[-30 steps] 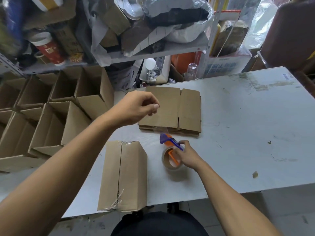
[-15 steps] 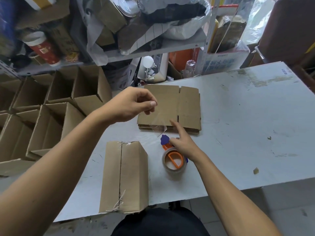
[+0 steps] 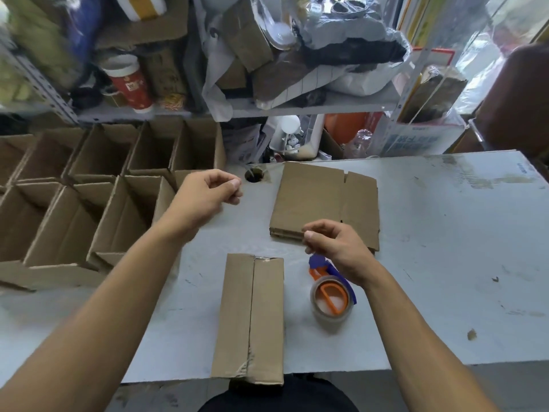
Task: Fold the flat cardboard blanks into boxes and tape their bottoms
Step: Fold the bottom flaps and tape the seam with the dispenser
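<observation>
The folded box [image 3: 251, 318] lies seam-up at the near edge of the table [image 3: 445, 263], ready for tape. Above it, the left hand [image 3: 205, 197] and right hand [image 3: 332, 245] each pinch something, probably a clear strip, though it cannot be seen. The tape roll [image 3: 331, 298] rests just right; flat blanks [image 3: 323, 203] wait behind.

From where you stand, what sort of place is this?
Probably a small packing or storeroom workspace. A stack of flat blanks and a tape dispenser lie on a worn table, open boxes stand in rows to the left, and a cluttered shelf runs behind.
</observation>
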